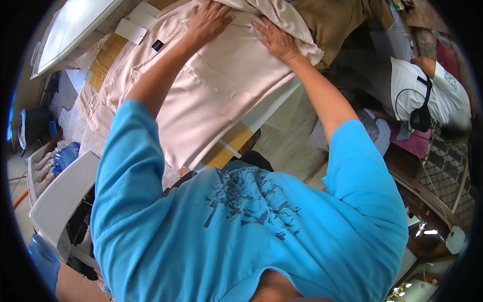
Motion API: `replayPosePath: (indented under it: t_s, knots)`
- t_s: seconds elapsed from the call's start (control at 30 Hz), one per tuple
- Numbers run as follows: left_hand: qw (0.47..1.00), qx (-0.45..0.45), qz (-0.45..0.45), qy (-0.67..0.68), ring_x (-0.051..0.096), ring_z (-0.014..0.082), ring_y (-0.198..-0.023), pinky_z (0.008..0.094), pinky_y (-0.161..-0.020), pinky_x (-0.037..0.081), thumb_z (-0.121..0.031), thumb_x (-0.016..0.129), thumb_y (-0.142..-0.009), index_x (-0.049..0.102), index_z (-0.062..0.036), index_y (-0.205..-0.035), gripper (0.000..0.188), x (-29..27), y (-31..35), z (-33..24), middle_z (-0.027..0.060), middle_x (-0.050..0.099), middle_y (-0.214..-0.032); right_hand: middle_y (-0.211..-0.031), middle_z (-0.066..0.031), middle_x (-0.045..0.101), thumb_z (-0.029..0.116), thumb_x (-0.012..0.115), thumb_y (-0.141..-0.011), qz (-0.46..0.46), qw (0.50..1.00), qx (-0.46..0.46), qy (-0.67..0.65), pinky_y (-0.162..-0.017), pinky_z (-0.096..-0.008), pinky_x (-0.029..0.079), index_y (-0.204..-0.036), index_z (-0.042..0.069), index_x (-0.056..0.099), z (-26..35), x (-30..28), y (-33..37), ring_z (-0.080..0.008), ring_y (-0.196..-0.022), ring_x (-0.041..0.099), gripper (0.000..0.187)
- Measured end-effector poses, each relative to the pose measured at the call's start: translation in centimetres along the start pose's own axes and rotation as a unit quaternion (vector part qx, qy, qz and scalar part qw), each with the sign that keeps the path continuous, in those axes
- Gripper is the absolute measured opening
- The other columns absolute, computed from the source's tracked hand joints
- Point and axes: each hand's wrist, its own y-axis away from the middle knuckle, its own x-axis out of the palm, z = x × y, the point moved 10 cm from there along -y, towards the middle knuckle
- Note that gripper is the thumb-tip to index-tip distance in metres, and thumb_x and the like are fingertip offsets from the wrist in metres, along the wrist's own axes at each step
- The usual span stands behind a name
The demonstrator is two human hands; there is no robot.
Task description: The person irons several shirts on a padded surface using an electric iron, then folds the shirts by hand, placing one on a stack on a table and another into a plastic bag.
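A pale pink-beige garment (201,95) lies spread over the work surface in front of me, with buttons and a small black label (157,46) near its neckline. My left hand (207,22) rests flat on its far part, fingers stretched out. Farther right, my right hand (276,41) presses down with fingers extended beside a folded-over section of the cloth. Neither hand grips anything. A white card tag (131,31) sits at the garment's left edge.
Brown fabric (337,25) lies beyond my right hand. Taped cardboard (221,156) shows under the garment's near edge. On the right is a person (417,93) in a white shirt with a black bag. A white plastic chair (63,201) and a blue jug (43,261) stand at left.
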Motion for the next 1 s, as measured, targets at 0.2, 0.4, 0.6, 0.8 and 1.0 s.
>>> replayPosePath:
  t_s: [0.2,0.4,0.6,0.8,1.0]
  knots:
    - [0.998,-0.006,0.028,0.055,0.035,0.0219,-0.126,0.0547,-0.095,0.027,-0.037,0.063,-0.076,0.046,-0.0238,-0.126,0.054,1.0,19.6,-6.2,0.0030,0.039,-0.136,-0.136,-0.0014,0.037,0.024,0.056,-0.077,-0.090,0.993,-0.039,0.071,-0.104,-0.0408,0.027,-0.124,0.025,0.049,-0.6,-2.5,7.8,-0.0228,-0.125,0.035,0.048]
    - [0.991,-0.112,0.060,0.031,0.036,0.0203,-0.126,0.0468,-0.100,0.023,-0.025,0.061,-0.077,0.049,-0.0239,-0.122,0.047,2.4,28.5,-7.0,0.0007,0.042,-0.133,-0.137,-0.0010,0.038,0.010,0.054,-0.074,-0.002,0.995,-0.096,0.004,-0.101,-0.0397,0.032,-0.115,0.020,0.055,-4.1,-2.0,9.3,-0.0230,-0.123,0.037,0.042]
    - [0.993,-0.102,0.015,0.053,0.039,0.0216,-0.124,0.0419,-0.100,0.026,-0.014,0.057,-0.077,0.055,-0.0183,-0.112,0.035,1.0,29.3,-6.5,0.0008,0.047,-0.129,-0.125,-0.0031,0.049,0.003,0.054,-0.075,-0.012,0.991,-0.123,0.052,-0.094,-0.0372,0.039,-0.108,0.016,0.059,-4.0,-3.7,8.2,-0.0250,-0.113,0.046,0.035]
    - [0.992,-0.119,-0.010,0.047,0.044,0.0236,-0.119,0.0408,-0.096,0.030,-0.012,0.057,-0.074,0.054,-0.0099,-0.089,0.015,0.1,30.6,-5.7,0.0039,0.052,-0.121,-0.104,-0.0077,0.058,0.001,0.054,-0.075,-0.043,0.987,-0.156,-0.020,-0.086,-0.0334,0.044,-0.098,0.009,0.058,-5.8,-4.7,8.8,-0.0264,-0.103,0.051,0.024]
    - [0.967,-0.154,0.023,0.200,0.047,0.0236,-0.115,0.0395,-0.093,0.033,-0.009,0.054,-0.073,0.053,-0.0078,-0.087,0.014,0.0,30.3,-3.9,0.0053,0.054,-0.116,-0.089,-0.0110,0.056,-0.001,0.056,-0.075,-0.112,0.964,-0.221,-0.094,-0.077,-0.0377,0.044,-0.088,0.003,0.053,-5.5,-8.5,7.9,-0.0317,-0.088,0.054,0.014]
